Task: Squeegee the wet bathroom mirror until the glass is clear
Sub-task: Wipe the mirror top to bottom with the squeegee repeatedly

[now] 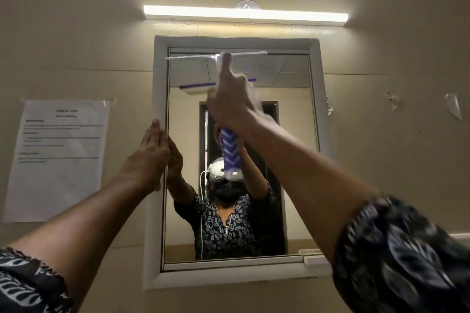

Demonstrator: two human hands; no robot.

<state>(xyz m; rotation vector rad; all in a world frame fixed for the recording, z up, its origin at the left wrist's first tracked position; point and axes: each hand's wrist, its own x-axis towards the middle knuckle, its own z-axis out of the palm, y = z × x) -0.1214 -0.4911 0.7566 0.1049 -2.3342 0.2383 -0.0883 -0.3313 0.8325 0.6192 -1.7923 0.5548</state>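
A white-framed mirror (292, 160) hangs on the wall in front of me. My right hand (229, 101) is raised and shut on the squeegee (230, 152), which has a blue-and-white patterned handle. Its thin white blade (188, 57) lies across the top of the glass, and my index finger runs up along the neck. My left hand (148, 157) rests flat with fingers together against the left edge of the mirror frame. The glass reflects both arms, the squeegee and a person wearing a headset and mask.
A lit tube light (245, 15) is mounted above the mirror. A printed paper sheet (57, 160) is taped to the wall on the left. Scraps of tape (452, 105) stick to the wall on the right. A small white ledge (314, 258) sits at the frame's lower right.
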